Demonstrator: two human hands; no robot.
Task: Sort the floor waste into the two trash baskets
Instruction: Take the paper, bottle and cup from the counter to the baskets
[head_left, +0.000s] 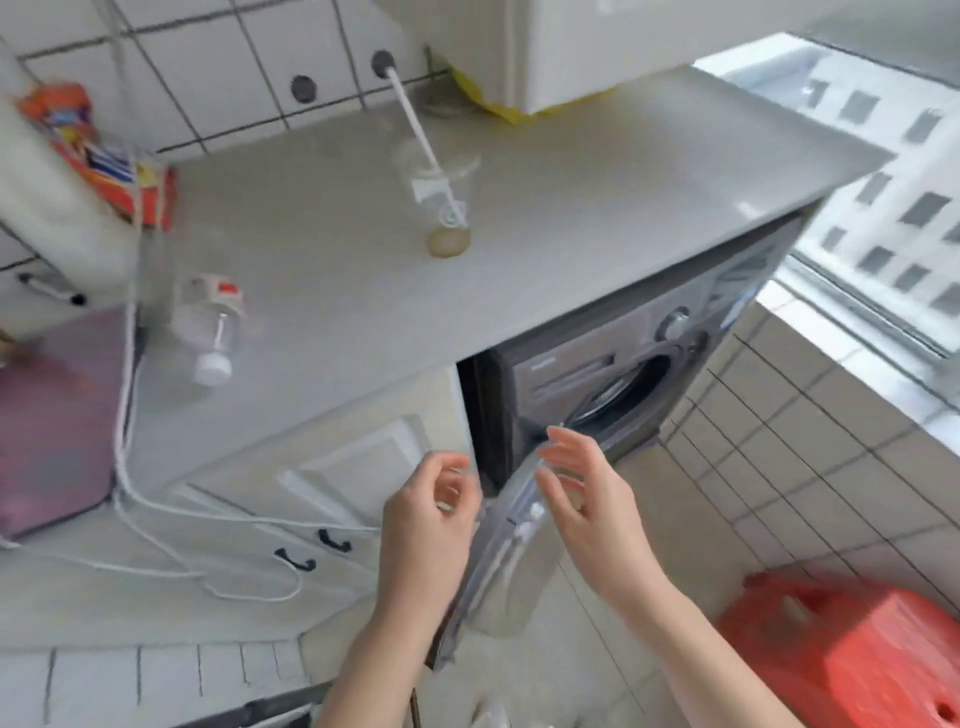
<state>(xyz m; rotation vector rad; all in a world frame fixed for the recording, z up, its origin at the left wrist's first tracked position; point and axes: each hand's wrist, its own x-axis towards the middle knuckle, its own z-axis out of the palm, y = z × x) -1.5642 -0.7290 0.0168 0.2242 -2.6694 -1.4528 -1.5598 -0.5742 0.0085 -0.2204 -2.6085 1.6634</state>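
From the head view, my left hand (431, 509) and right hand (587, 499) hover loosely spread either side of a clear plastic bag (506, 561), neither grip plainly pinching it. The bag hangs near the washing machine (613, 374). Unheld, it could slip floorward; no baskets show.

Bright daylight fills the scene, coming from the window (883, 171) up and to the right of the hands; the view outside is washed pale and close to overexposed. The table (363, 260) above the hands carries a soft sheen and only faint shadows. Motion blur softens the whole frame, most of all the fingers (561, 447). Straight lines bow near the edges from the wide-angle lens.
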